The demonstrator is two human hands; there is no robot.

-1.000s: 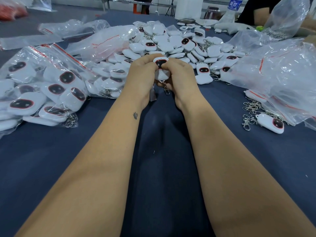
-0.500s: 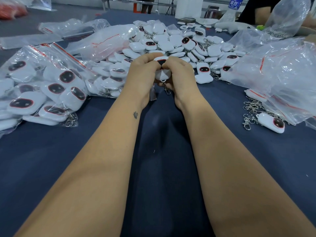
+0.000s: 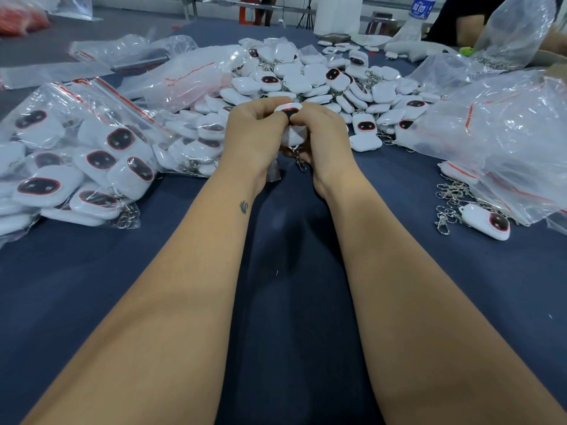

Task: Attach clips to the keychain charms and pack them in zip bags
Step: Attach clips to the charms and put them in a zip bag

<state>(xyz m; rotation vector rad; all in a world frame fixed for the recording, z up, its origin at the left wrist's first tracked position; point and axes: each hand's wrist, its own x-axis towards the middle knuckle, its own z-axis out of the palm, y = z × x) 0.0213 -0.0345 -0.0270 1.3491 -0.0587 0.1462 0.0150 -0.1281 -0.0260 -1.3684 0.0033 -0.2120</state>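
Observation:
Both hands meet above the middle of the dark blue table and grip one white keychain charm (image 3: pixel 293 134) with a black, red-rimmed face. My left hand (image 3: pixel 254 136) curls round its left side, my right hand (image 3: pixel 322 139) round its right side, thumbs pressing near the face. A metal clip (image 3: pixel 299 159) dangles from the charm's lower end between my wrists. A clear bag edge (image 3: pixel 274 173) shows under my left hand. Behind the hands lies a big heap of loose charms (image 3: pixel 322 84).
Filled zip bags (image 3: pixel 79 161) lie at the left, empty clear zip bags (image 3: pixel 503 130) at the right. A single charm (image 3: pixel 487 220) and a pile of metal clips (image 3: pixel 451 197) sit at the right. Another person's arm (image 3: pixel 469 29) and a water bottle (image 3: pixel 422 7) are at the far edge.
Both hands have stayed together on the charm. The thumbs have shifted slightly over its face, and the dangling clip swung a little.

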